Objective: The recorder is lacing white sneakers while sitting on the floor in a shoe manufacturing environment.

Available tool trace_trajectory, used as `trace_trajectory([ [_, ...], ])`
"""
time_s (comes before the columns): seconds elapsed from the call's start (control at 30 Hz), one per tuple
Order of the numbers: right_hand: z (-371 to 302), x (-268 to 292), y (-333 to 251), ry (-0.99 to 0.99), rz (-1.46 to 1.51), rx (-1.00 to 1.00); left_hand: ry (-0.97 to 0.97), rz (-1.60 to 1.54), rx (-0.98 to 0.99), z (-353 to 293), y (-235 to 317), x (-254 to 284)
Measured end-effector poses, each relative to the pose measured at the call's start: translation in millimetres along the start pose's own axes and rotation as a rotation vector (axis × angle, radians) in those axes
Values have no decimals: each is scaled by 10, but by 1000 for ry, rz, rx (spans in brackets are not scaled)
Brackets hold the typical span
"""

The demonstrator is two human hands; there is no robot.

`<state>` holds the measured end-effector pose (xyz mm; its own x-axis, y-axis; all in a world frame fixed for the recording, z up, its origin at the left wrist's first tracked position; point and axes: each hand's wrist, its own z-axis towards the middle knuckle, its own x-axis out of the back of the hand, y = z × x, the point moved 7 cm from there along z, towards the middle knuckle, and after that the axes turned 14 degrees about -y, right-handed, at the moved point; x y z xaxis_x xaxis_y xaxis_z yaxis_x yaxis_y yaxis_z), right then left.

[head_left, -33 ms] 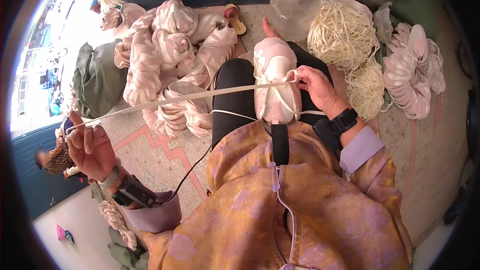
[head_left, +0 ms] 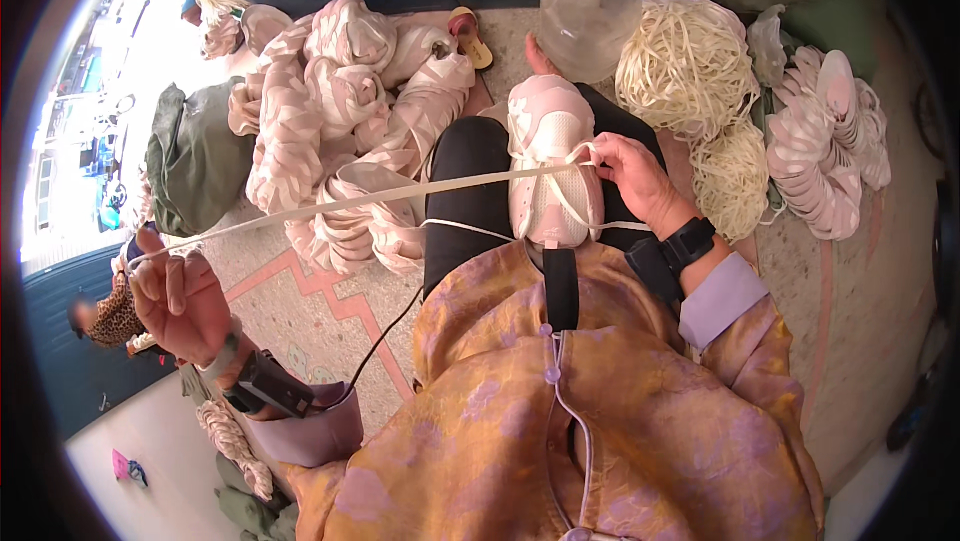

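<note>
A pale pink and white shoe upper (head_left: 549, 186) rests between my knees, toe pointing away from me. My right hand (head_left: 628, 169) is at its right side, with thumb and finger pinched on the white shoelace near the eyelets. Out to the far left, my left hand (head_left: 185, 301) is raised with fingers curled around the lace's other end. The flat white shoelace (head_left: 400, 191) runs taut between both hands across the shoe. Another loose length of lace crosses the shoe's middle, and thin white strands lie over my thighs.
Bundled pink-white shoe uppers (head_left: 340, 121) lie at the left, beside a dark green bag (head_left: 195, 161). A big clear bottle (head_left: 590, 21) with a red cap stands ahead. Heaped cream laces (head_left: 690, 66) and stacked uppers (head_left: 825, 156) sit at the right. A sandal (head_left: 470, 38) lies behind.
</note>
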<state>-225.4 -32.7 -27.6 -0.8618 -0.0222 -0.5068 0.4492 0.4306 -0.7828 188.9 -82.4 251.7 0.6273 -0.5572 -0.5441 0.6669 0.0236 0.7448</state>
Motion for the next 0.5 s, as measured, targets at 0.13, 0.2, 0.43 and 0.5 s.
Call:
trace_trajectory([
  [0.13, 19, -63, -6, -201, -25, 42, 27, 75, -26, -8, 2, -174],
  [0.2, 39, -83, -3, -195, -66, 21, 111, 178, -38, -106, 14, -177],
  [0.43, -18, 15, 13, -42, -64, 30, 310, 450, 258, -824, 60, 283],
  [0.5, -15, 36, 33, -64, -75, 25, 415, 478, 354, -1110, 54, 424],
])
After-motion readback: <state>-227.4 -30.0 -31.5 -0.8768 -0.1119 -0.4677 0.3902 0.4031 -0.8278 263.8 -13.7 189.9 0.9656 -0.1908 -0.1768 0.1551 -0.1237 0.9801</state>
